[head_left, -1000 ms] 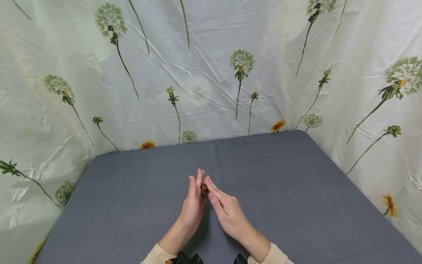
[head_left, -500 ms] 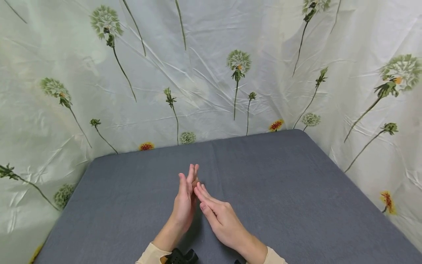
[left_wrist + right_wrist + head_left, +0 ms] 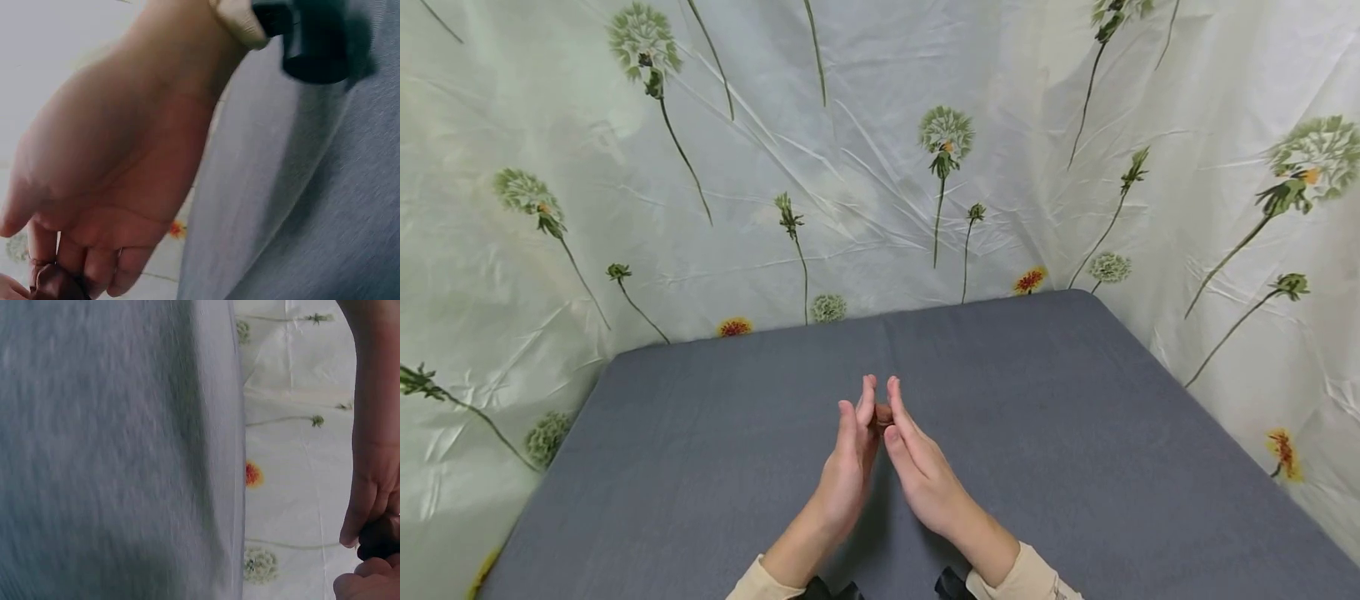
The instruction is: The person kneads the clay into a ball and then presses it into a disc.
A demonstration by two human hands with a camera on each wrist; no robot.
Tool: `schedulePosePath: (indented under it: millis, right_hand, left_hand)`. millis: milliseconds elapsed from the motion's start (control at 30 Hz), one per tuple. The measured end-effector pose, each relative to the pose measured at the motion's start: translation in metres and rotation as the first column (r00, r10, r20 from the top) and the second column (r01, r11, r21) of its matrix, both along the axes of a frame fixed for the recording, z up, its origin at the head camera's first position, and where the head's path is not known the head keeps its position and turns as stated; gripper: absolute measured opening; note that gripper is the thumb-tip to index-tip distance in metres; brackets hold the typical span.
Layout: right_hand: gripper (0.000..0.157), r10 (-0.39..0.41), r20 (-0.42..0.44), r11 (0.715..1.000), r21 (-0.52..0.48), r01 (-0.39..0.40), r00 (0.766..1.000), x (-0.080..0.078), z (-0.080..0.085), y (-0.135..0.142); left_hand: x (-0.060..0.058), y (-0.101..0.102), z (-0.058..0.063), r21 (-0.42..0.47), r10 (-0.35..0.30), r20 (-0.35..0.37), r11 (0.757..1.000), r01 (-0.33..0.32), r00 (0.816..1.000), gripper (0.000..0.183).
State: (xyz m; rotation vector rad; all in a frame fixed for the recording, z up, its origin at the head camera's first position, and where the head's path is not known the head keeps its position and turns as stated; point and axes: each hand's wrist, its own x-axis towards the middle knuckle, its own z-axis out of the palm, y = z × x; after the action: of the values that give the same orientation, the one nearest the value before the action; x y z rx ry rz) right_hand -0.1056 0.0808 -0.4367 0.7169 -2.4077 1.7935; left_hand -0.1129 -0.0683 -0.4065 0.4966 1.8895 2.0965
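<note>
My left hand [image 3: 844, 479] and right hand [image 3: 931, 483] face each other above the table, palms inward and fingers straight. Between the fingers is a small brown lump [image 3: 884, 414], pressed from both sides. Its kind cannot be told, as the fingers cover most of it. In the left wrist view the left palm shows broadly, with the dark lump [image 3: 57, 284] against its fingers at the bottom edge. The right wrist view has the lump [image 3: 377, 537] at its right edge, dark and partly cut off, with fingers above and below it.
A grey cloth-covered table [image 3: 1060, 417] spreads out under the hands. Behind it and at both sides hangs a pale curtain [image 3: 865, 167] printed with dandelions. Dark wrist-worn devices [image 3: 953, 583] show at the cuffs.
Half a second ago the right fingertips lay lower along the left hand; now both sets of fingertips are about level. The brown lump shows again between them. Both hands have shifted slightly right.
</note>
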Motion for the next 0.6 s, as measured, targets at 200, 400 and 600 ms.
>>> schedulePosePath:
  millis: [200,400,600]
  right_hand:
    - [0.059,0.123,0.002,0.992,0.038,-0.123,0.992,0.011,-0.001,-0.011]
    - [0.056,0.147,-0.078,0.989,0.045,-0.144,0.986,0.016,-0.001,-0.015]
    - [0.052,0.137,-0.146,0.990,0.000,-0.138,0.980,0.014,0.002,-0.013]
  left_hand:
    - [-0.007,-0.012,0.003,-0.013,0.117,-0.039,0.993,-0.118,0.992,0.080]
    - [-0.016,-0.023,-0.002,0.003,0.162,-0.024,0.987,-0.162,0.987,0.079]
    - [-0.014,-0.017,-0.009,-0.016,0.107,-0.003,0.994,-0.107,0.994,0.080]
